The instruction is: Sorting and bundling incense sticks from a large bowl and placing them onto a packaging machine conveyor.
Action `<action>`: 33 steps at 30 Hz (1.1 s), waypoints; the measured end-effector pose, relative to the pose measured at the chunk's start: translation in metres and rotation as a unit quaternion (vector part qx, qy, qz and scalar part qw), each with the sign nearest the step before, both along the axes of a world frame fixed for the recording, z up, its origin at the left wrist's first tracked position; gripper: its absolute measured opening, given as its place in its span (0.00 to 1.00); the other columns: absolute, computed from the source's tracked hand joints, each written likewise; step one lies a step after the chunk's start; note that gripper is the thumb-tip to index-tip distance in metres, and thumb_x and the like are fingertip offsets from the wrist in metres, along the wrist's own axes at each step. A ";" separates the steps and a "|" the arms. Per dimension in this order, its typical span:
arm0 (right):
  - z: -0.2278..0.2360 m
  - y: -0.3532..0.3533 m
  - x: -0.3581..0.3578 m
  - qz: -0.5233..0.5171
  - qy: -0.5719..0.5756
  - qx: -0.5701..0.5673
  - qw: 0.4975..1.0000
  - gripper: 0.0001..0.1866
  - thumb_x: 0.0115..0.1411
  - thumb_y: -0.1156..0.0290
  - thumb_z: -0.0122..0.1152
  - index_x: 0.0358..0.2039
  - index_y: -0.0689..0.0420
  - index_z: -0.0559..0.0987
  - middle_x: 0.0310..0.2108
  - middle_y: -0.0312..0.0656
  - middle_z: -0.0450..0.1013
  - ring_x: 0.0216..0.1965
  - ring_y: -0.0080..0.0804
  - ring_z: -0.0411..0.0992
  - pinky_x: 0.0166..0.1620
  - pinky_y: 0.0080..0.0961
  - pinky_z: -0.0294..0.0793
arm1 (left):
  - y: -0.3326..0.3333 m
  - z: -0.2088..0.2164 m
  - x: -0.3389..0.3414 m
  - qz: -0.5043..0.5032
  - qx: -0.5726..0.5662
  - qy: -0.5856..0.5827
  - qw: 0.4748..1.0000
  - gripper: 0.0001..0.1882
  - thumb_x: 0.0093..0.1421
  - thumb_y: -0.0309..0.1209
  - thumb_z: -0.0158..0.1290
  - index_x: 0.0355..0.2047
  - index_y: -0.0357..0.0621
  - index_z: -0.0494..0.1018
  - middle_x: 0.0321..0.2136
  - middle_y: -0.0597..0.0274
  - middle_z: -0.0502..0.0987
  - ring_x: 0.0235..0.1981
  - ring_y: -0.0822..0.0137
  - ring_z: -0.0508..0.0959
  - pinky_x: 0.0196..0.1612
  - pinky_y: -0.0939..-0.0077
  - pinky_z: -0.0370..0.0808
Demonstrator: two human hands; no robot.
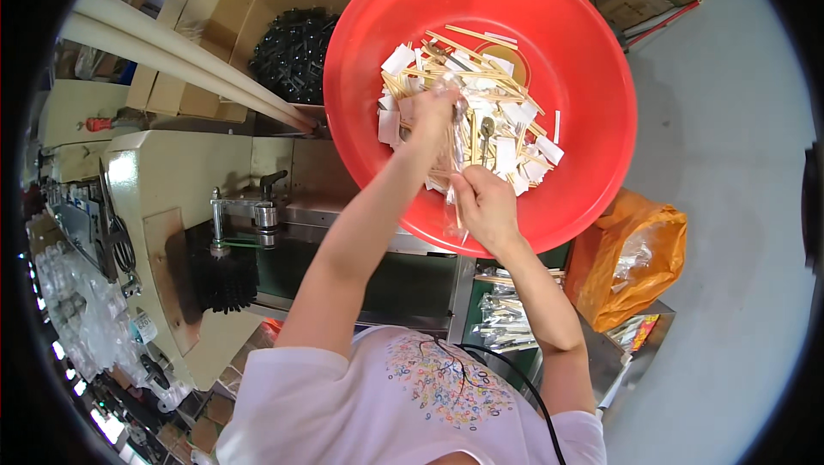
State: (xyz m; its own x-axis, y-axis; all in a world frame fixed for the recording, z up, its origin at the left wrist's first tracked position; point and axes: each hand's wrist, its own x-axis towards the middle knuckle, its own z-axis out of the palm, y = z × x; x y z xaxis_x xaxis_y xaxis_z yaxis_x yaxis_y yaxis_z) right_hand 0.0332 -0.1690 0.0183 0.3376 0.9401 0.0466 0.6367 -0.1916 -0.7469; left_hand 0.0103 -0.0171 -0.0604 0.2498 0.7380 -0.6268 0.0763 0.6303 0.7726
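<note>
While both hands work over the red basin [611, 96], a clear wrapper [457, 156] lies between them, above the basin's near half. Its long axis runs from the basin's middle toward its near rim. The right hand [487, 201] is at the near end, closest to that rim, its thumb and fingers closed on the plastic. The left hand [432, 111] is at the far end, touching the plastic with curled fingers; whether its pinch is closed cannot be told.

Beneath the wrapper, inside the basin, chopsticks [493, 76] and white paper slips [505, 156] lie in a loose heap, with a spoon [487, 127] just right of the wrapper. Left of the basin stands a cardboard box [190, 14] of dark pieces [296, 44]. An orange bag [635, 263] stands at the basin's near right; wrapped packets [505, 319] lie below its near rim.

Glare and blur obscure the wrapper's contents. The left fingertips are partly hidden, and the right forearm covers part of the packets.
</note>
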 end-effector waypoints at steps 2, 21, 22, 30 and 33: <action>0.003 -0.006 -0.002 -0.038 0.034 -0.054 0.997 0.10 0.55 0.73 0.51 0.19 0.61 0.68 0.17 0.47 0.64 0.21 0.43 0.67 0.26 0.35 0.66 | -0.010 -0.051 0.015 0.010 0.073 -0.043 0.996 0.12 0.54 0.33 0.52 0.30 0.35 0.76 0.24 0.57 0.77 0.26 0.71 0.74 0.32 0.74 0.70; 0.043 -0.012 0.107 -0.100 0.203 0.055 0.972 0.31 0.48 0.75 0.63 0.53 0.59 0.62 0.41 0.39 0.67 0.43 0.25 0.66 0.46 0.18 0.66 | -0.012 0.098 0.009 -0.257 0.400 -0.097 0.874 0.18 0.55 0.30 0.55 0.44 0.35 0.68 0.37 0.61 0.74 0.40 0.73 0.73 0.43 0.82 0.70; 0.049 -0.004 0.104 -0.103 0.207 0.059 0.971 0.31 0.48 0.75 0.63 0.53 0.59 0.62 0.41 0.39 0.67 0.43 0.25 0.66 0.46 0.18 0.66 | -0.015 0.108 0.009 -0.283 0.430 -0.094 0.852 0.18 0.55 0.29 0.55 0.44 0.34 0.67 0.37 0.61 0.74 0.40 0.73 0.73 0.43 0.82 0.70; 0.038 -0.035 0.122 -0.145 0.247 0.141 0.948 0.25 0.49 0.75 0.61 0.49 0.62 0.67 0.42 0.42 0.69 0.43 0.27 0.68 0.45 0.23 0.68 | -0.065 0.133 0.057 -0.379 0.047 -0.421 0.823 0.33 0.55 0.30 0.55 0.58 0.41 0.52 0.48 0.57 0.66 0.50 0.68 0.66 0.49 0.73 0.67; 0.044 -0.097 0.150 -0.321 0.068 0.145 0.933 0.20 0.55 0.71 0.58 0.48 0.62 0.70 0.37 0.40 0.71 0.36 0.23 0.70 0.40 0.20 0.70 | -0.049 0.122 0.051 -0.443 0.158 -0.255 0.845 0.38 0.54 0.31 0.56 0.61 0.47 0.47 0.51 0.50 0.64 0.55 0.63 0.63 0.51 0.68 0.66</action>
